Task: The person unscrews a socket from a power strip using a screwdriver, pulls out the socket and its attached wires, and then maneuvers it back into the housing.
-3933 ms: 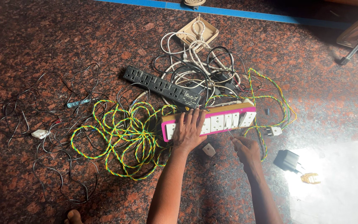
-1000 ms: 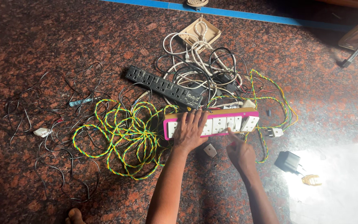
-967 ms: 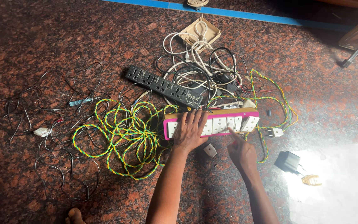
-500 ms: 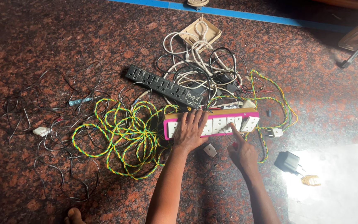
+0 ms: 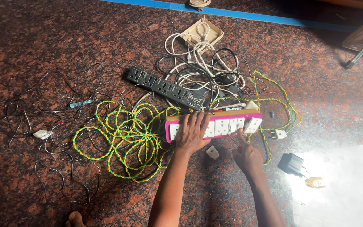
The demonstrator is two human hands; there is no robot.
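A socket board (image 5: 232, 125) with a pink edge, a wooden back and several white sockets lies on the speckled stone floor. My left hand (image 5: 193, 132) lies flat on its left half and holds it down. My right hand (image 5: 247, 156) is just below the board's right half, index finger stretched up to its lower edge, fingers closed on a thin tool with a red part (image 5: 238, 148). A twisted yellow-green wire (image 5: 122, 134) sprawls in loops to the left of the board and runs around its right end.
Behind the board lie a black power strip (image 5: 164, 88), tangled white and black cables (image 5: 198, 63) and a beige square box (image 5: 202, 33). A black adapter (image 5: 291, 164), white plug (image 5: 279, 134) and small white part (image 5: 212, 152) lie nearby. Thin black wires (image 5: 43, 126) spread left.
My right hand has moved up from the floor towards the board's lower edge, index finger now reaching it. My left hand has stayed pressed on the board.
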